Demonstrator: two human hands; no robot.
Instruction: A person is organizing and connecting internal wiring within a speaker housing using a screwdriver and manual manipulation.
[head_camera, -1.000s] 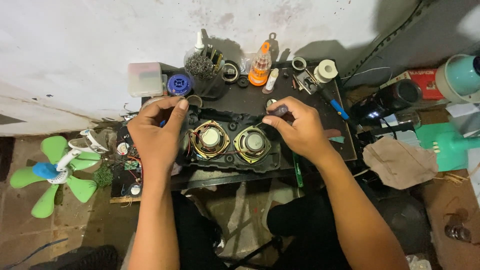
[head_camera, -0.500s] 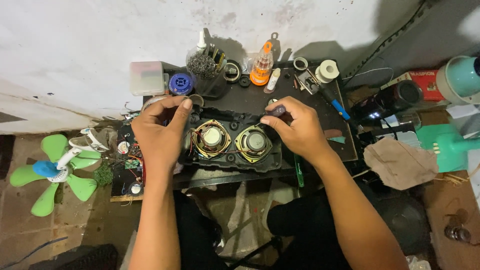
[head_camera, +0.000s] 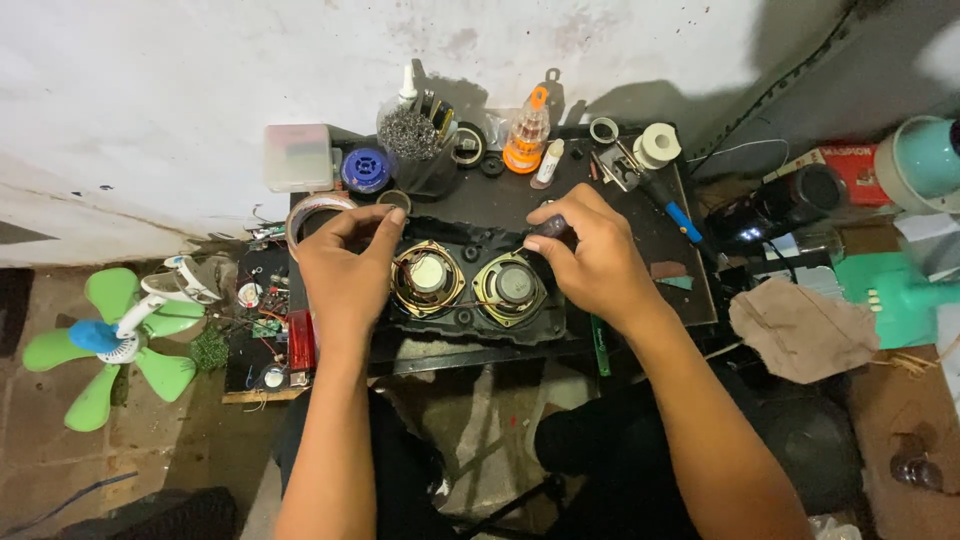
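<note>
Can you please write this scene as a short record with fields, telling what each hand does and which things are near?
Setting: small dark work table against a pale wall
Main thing: black speaker panel with two round speakers, left speaker and right speaker
Left hand: rests on the panel's left end, fingers by the left speaker
Right hand: grips a dark tool handle above the right speaker
Behind: orange bottle, blue spool, tape roll
Left of the table: green fan
Right of the table: brown cloth
</note>
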